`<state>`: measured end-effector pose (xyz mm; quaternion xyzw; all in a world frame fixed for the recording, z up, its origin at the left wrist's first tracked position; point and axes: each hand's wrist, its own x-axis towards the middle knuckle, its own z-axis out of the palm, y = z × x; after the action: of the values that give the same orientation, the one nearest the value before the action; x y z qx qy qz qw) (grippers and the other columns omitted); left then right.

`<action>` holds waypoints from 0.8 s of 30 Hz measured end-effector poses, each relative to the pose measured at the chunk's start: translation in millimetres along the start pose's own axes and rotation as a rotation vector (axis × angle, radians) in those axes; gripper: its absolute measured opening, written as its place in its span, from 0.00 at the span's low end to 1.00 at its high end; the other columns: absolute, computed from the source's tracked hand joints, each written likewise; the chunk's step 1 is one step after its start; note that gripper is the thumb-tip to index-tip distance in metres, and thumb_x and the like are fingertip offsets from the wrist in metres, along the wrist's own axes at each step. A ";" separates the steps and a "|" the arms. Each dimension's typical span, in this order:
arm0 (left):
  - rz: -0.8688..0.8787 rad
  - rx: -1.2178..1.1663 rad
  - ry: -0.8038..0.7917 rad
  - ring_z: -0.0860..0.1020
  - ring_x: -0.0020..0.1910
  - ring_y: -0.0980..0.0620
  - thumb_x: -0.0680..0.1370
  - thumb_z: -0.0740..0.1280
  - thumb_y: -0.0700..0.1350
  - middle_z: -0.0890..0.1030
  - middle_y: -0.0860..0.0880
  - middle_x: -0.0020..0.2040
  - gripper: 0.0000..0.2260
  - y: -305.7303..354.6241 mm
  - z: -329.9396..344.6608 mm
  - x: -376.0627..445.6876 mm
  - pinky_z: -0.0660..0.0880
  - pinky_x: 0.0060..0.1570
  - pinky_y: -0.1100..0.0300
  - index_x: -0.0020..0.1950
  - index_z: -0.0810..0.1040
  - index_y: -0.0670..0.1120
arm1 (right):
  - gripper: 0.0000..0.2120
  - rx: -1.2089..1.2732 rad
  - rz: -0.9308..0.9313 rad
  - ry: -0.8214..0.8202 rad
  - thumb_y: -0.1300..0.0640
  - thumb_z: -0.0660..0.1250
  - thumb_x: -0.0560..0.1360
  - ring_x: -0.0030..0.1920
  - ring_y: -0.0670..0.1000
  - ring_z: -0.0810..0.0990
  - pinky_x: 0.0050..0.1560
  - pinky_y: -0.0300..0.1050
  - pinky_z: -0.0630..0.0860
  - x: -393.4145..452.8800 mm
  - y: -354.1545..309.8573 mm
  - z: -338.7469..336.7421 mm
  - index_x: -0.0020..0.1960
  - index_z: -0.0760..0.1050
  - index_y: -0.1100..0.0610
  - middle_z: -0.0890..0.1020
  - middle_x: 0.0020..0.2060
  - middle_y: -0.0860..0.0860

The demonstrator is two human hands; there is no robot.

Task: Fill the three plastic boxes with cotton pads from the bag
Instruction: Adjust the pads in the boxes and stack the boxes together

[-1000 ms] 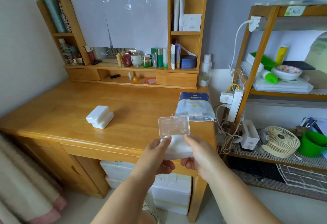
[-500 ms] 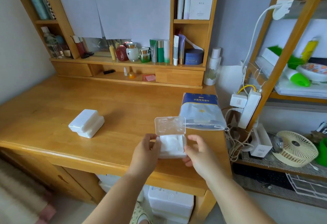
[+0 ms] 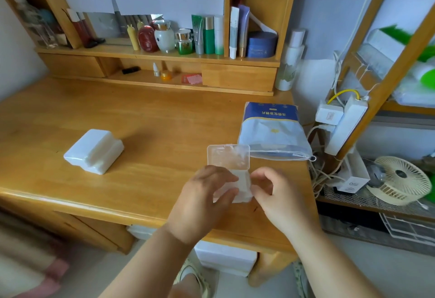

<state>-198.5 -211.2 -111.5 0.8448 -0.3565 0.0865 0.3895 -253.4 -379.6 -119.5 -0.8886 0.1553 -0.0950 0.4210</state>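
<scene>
Both hands, left hand (image 3: 204,200) and right hand (image 3: 274,194), curl fingers around the light, thin-walled clear plastic box (image 3: 237,186), best gripped by its stiffer sides.

A home bedroom or dressing corner: wooden counter (image 3: 141,119) with hutch shelf (image 3: 164,55) of skincare bottles (image 3: 208,35) and cream jars (image 3: 261,44), small desk fan (image 3: 400,180) and power strip (image 3: 346,126) alongside.

bag (image 3: 273,130) | blue band | upside-down Chinese print, not legible
</scene>
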 end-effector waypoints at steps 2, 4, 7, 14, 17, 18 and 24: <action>-0.034 0.015 -0.116 0.78 0.49 0.56 0.72 0.73 0.42 0.81 0.54 0.49 0.08 -1.7 1.6 4.7 0.73 0.49 0.64 0.50 0.82 0.46 | 0.06 -0.019 -0.016 -0.011 0.56 0.69 0.73 0.40 0.39 0.74 0.35 0.29 0.67 0.0 0.3 -1.2 0.44 0.76 0.45 0.75 0.46 0.43; -0.046 0.028 -0.166 0.78 0.46 0.57 0.70 0.73 0.42 0.80 0.55 0.47 0.09 -2.7 -0.5 10.7 0.73 0.47 0.64 0.49 0.83 0.46 | 0.06 -0.019 -0.021 -0.025 0.57 0.70 0.73 0.39 0.40 0.75 0.35 0.28 0.68 1.3 0.6 -2.3 0.44 0.77 0.46 0.75 0.45 0.43; -0.077 0.021 -0.222 0.76 0.40 0.60 0.69 0.75 0.43 0.78 0.58 0.43 0.08 -5.6 -6.0 21.3 0.71 0.42 0.69 0.46 0.83 0.48 | 0.05 -0.013 -0.019 -0.048 0.55 0.70 0.72 0.38 0.39 0.75 0.35 0.27 0.69 2.6 -0.5 -4.7 0.44 0.77 0.45 0.75 0.46 0.41; -0.058 -0.019 -0.207 0.77 0.37 0.55 0.74 0.70 0.39 0.81 0.50 0.38 0.03 -10.8 -10.5 27.1 0.75 0.40 0.62 0.40 0.81 0.42 | 0.08 -0.046 -0.058 -0.046 0.57 0.71 0.71 0.36 0.38 0.73 0.34 0.25 0.67 2.3 -7.1 -6.7 0.40 0.77 0.44 0.73 0.46 0.40; -0.133 -0.059 -0.089 0.76 0.35 0.60 0.74 0.70 0.39 0.79 0.55 0.35 0.04 -10.7 -9.4 21.7 0.69 0.35 0.72 0.39 0.80 0.45 | 0.08 -0.204 -0.190 -0.026 0.59 0.69 0.73 0.41 0.39 0.71 0.40 0.27 0.66 2.6 -12.9 -5.5 0.46 0.82 0.46 0.72 0.45 0.41; -0.178 -0.101 -0.062 0.76 0.34 0.62 0.74 0.70 0.39 0.78 0.56 0.34 0.05 -10.7 -9.0 21.0 0.68 0.34 0.74 0.39 0.80 0.46 | 0.10 -0.253 -0.249 -0.003 0.61 0.68 0.73 0.43 0.41 0.71 0.42 0.29 0.66 3.2 -16.1 -4.8 0.50 0.82 0.48 0.73 0.45 0.42; -0.304 -0.296 -0.018 0.79 0.37 0.63 0.72 0.72 0.44 0.81 0.58 0.36 0.02 -4.8 -12.9 18.8 0.72 0.37 0.72 0.41 0.80 0.50 | 0.14 -0.221 -0.335 0.011 0.63 0.65 0.74 0.50 0.47 0.75 0.53 0.41 0.71 5.2 -33.2 -3.3 0.55 0.81 0.52 0.82 0.48 0.43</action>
<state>-179.8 -209.8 -97.7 0.8232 -0.2370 -0.0342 0.5148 -243.0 -364.0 -91.4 -0.9423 0.0170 -0.1511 0.2983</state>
